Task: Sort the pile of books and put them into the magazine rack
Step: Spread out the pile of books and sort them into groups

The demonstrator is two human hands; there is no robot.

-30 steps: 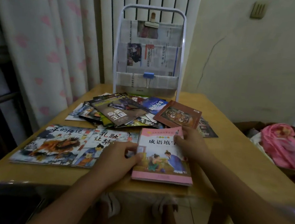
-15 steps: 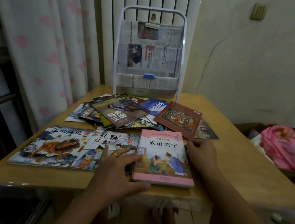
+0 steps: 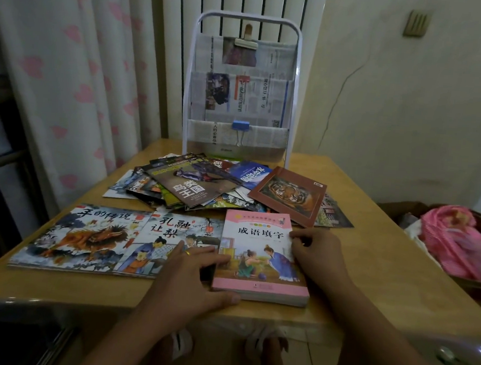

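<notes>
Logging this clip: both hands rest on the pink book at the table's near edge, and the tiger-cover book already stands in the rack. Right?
Not quite. In the head view the tiger-cover book lies on the pile on the table, not in the rack. Both the left hand and right hand do rest on the pink book.

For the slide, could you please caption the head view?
Both hands steady a pink book before the rack.

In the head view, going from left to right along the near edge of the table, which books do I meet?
Horse picture book → picture book with two robed figures → thick pink book, with the left hand and right hand at its two sides.
</notes>
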